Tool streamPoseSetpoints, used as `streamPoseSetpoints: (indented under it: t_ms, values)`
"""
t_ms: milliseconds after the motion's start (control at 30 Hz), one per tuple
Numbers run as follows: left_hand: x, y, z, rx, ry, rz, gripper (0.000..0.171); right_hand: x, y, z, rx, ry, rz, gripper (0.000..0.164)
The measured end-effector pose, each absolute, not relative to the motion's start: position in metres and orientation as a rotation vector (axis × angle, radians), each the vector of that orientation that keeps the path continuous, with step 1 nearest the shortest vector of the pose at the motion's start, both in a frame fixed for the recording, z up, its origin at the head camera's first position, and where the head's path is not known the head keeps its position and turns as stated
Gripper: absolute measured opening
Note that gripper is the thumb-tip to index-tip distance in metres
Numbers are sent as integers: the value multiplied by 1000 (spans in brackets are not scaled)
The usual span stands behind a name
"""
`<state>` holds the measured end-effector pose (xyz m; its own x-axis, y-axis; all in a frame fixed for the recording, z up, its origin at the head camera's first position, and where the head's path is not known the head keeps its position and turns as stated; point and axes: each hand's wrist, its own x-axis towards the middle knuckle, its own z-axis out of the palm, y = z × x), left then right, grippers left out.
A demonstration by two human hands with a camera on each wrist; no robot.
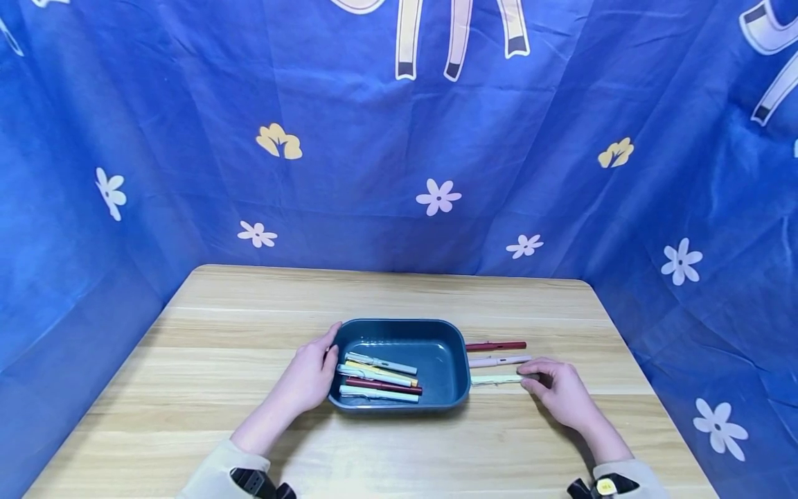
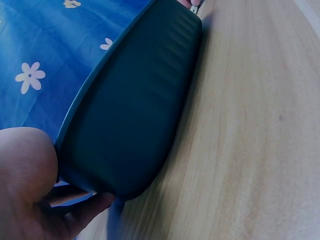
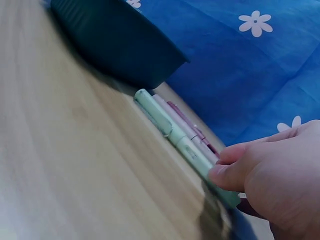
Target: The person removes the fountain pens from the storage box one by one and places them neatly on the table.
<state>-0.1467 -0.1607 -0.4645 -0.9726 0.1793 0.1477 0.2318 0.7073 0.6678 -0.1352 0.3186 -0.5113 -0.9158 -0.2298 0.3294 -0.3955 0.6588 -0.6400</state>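
A dark teal box [image 1: 436, 339] stands on the table with several pens inside, among them a dark red pen [image 1: 389, 387] and pale blue ones. My left hand [image 1: 314, 371] grips the box at its left end; in the left wrist view its fingers [image 2: 90, 212] curl at the box's lower corner. To the right of the box lie three pens side by side: a dark red pen [image 1: 499, 346], a pale pink pen [image 1: 499, 361] and a light green pen [image 1: 495, 380]. Thumb and fingers of my right hand [image 1: 561, 391] pinch the light green pen at its right end.
The wooden table [image 1: 262, 298] has rounded back corners. A blue curtain [image 1: 361, 173] with flower prints hangs behind it and along both sides. Each sleeve end carries a dark strapped device, such as the left wristband [image 1: 252, 482].
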Motion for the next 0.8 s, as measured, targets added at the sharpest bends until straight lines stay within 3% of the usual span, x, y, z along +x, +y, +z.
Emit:
streamPoseSetpoints:
  t_ms: [800]
  values:
    - [-147, -161, -464, -336, -2843, -1127, 52, -143, 278, -452, 610, -2474, 1409, 20]
